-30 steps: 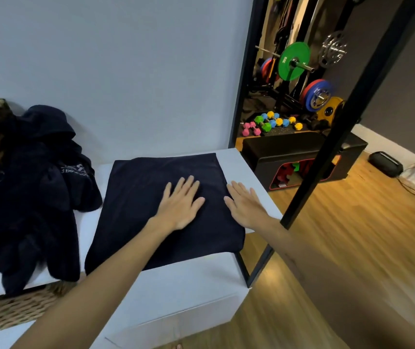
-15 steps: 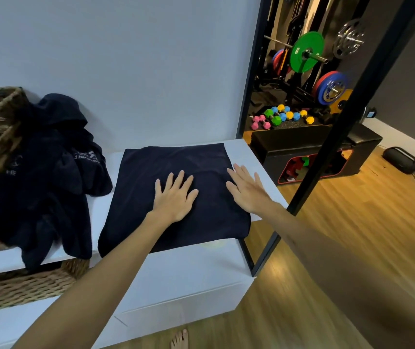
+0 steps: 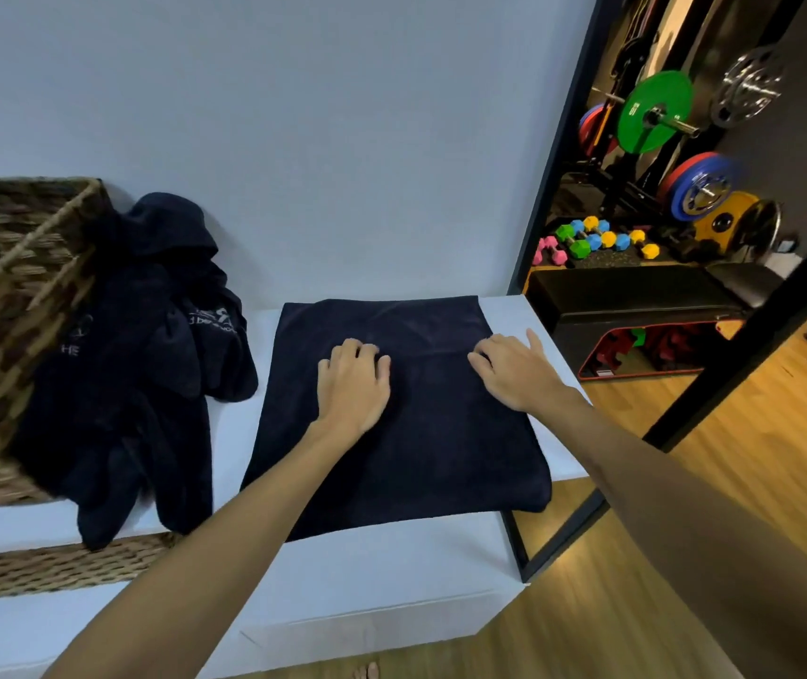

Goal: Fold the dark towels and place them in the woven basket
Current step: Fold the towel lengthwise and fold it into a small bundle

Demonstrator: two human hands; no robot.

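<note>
Two hands rest palm-down on the towel (image 3: 406,433) with fingers curled into the cloth: left hand (image 3: 353,388) mid-towel, right hand (image 3: 514,370) gripping its right edge. Beneath them the towel lies flat on the white bench (image 3: 382,570), long axis running away from the person.

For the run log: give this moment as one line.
step: folding | left hand: fingers curled on flat dark towel | right hand: at its right edge | woven basket: unfolded towels draped
</note>
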